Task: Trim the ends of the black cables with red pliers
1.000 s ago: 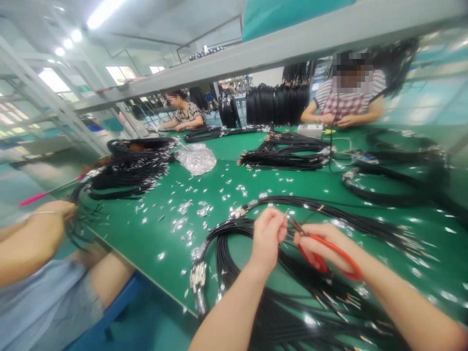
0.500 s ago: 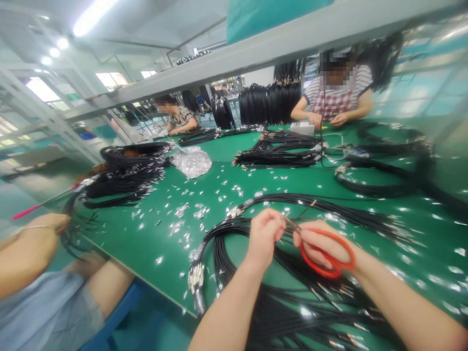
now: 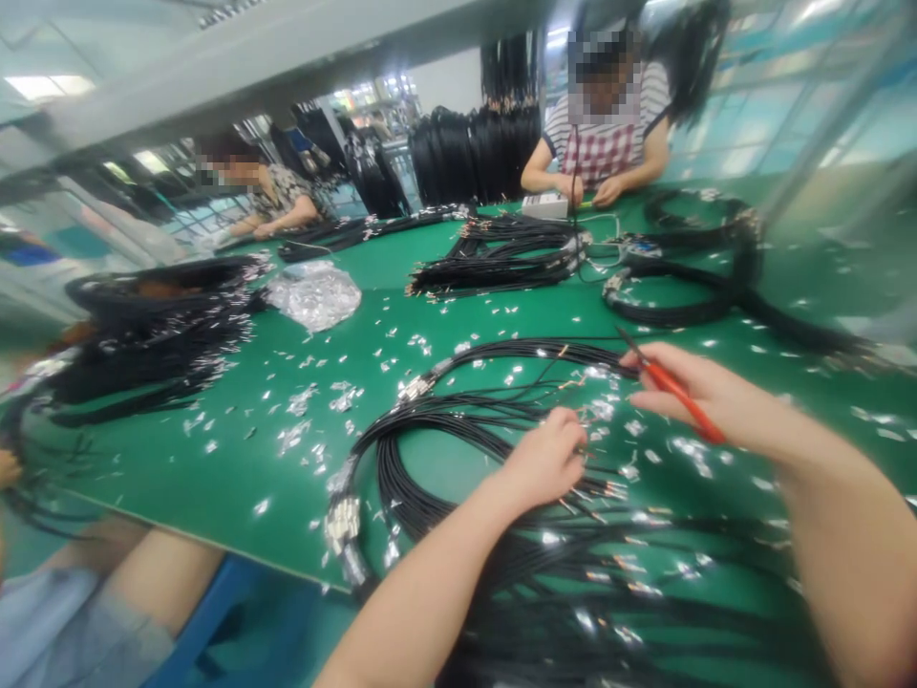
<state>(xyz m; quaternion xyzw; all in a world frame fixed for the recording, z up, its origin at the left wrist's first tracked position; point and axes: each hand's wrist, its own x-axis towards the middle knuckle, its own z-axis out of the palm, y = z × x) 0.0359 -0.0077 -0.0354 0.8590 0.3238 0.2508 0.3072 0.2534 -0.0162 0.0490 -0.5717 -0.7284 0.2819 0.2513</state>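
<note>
My right hand (image 3: 706, 387) grips a pair of scissors (image 3: 677, 394) with red handles. Their dark blades point up and to the left, above the table and apart from my left hand. My left hand (image 3: 544, 459) lies over a bundle of thin black cables (image 3: 448, 420), its fingers curled round cables near their stripped copper ends. Which strands are inside the fingers is hidden. Silvery connectors (image 3: 342, 524) gather the cables on the left side of the loop. Another black cable bundle (image 3: 516, 349) curves just behind, and more cables (image 3: 544, 612) spread in front, partly under my left forearm.
Small shiny scraps (image 3: 297, 435) litter the green table (image 3: 287, 516). A clear plastic bag (image 3: 315, 294) lies farther back, beside a heap of black cables (image 3: 150, 334). Coiled cables (image 3: 666, 306) rest at the right. Two co-workers sit across; another person is at the left edge.
My right hand has drawn the scissors away from my left hand, rightward and up. My left hand has lowered onto the cable ends. The view has shifted toward the right.
</note>
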